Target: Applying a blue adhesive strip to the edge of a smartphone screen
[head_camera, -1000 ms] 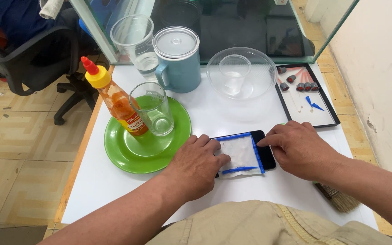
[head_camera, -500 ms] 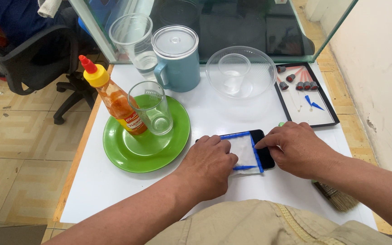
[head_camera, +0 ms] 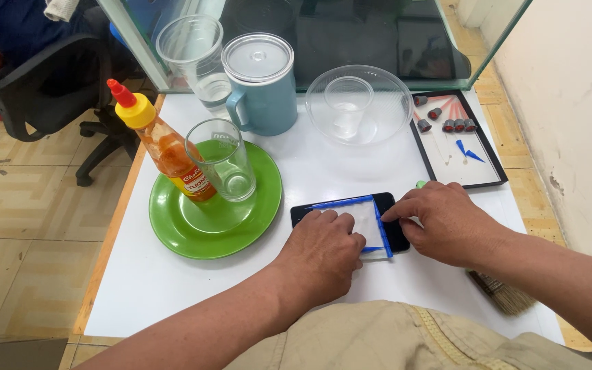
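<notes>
Hands meet over a black phone point(head_camera: 397, 233) lying flat on the white table point(head_camera: 173, 288), at about six o'clock from the clear plastic bowl point(head_camera: 361, 103). A white sheet edged with blue strips point(head_camera: 368, 223) lies on the phone's face, covering most of it; only the dark ends at three and nine o'clock show. By the look of it, the sheet is laid on but not yet settled, since both hands are pressing it and the blue strips remain attached. The left hand point(head_camera: 320, 257) rests palm down with fingers curled, flat on the sheet's lower left part, holding nothing. The right hand point(head_camera: 447, 223) comes in from three o'clock, fingers bent, its fingertips point(head_camera: 390, 214) on the sheet's right blue edge; whether it pinches that strip or only presses it I cannot tell. At nine o'clock from the phone sits a green plate point(head_camera: 193, 233) carrying a glass point(head_camera: 222, 161) and an orange sauce bottle point(head_camera: 166, 147). A brush point(head_camera: 505, 293) lies near the right forearm.
</notes>
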